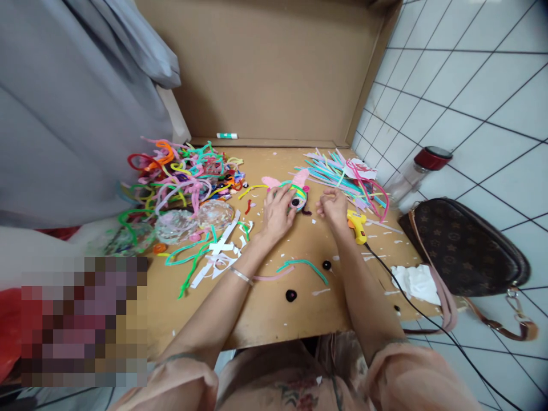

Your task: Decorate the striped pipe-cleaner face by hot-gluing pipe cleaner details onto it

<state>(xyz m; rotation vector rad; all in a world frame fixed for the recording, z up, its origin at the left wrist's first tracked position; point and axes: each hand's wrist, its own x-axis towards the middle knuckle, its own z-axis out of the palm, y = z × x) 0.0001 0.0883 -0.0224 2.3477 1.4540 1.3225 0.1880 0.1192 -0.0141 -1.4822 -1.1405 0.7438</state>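
A small pipe-cleaner figure (298, 194) with pink ears, coloured stripes and a black eye lies on the brown cardboard table (274, 319). My left hand (277, 211) rests on it, fingers curled round its left side. My right hand (333, 206) hovers just right of the figure, its fingers pinched together on something too small to make out. A yellow glue gun (357, 226) lies right beside the right wrist, its black cord (428, 319) trailing off the table's edge.
A tangled heap of coloured pipe cleaners (184, 171) fills the left. Cut straight pieces (342, 171) lie at the back right. Clear plastic bags (188, 222), white paper scraps (220, 251), black pompoms (291, 295), a white tissue (417, 282), a brown handbag (462, 251), a red-capped jar (417, 171).
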